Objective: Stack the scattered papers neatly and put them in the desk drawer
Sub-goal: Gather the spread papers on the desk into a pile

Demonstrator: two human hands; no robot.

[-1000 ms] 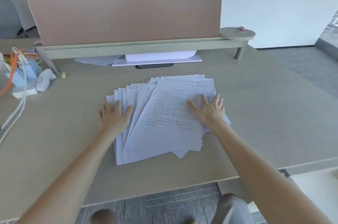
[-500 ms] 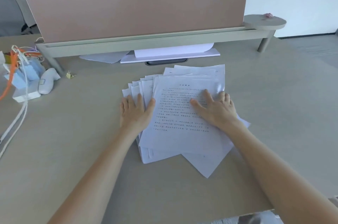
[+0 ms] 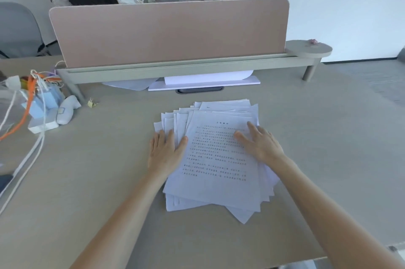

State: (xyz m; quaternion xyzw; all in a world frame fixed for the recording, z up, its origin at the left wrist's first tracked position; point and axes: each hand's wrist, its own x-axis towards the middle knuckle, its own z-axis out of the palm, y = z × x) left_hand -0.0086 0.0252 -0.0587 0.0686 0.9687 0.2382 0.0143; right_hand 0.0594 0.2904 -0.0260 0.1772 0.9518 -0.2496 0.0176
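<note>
Though print's unreadable, left hand (image 3: 164, 152) & right hand (image 3: 260, 145) lie flat, spread on papers (image 3: 215, 172).

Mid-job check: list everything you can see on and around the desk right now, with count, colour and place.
Loose printed paper sheets: count unclear, white, fanned in an untidy pile at desk centre.
Beige desk top: one, under everything.
Pink fabric divider panel: one, upright at the desk's far edge.
Grey-green raised shelf rail: one, at the panel's foot, round end on the right.
White flat board with paper: one, under the rail.
Cables: several, white and orange, far left.
Light blue boxes: count unclear, far left.
White handheld device: one, beside the boxes.
Left hand: flat on the pile's left edge.
Right hand: flat on the top sheet.
</note>
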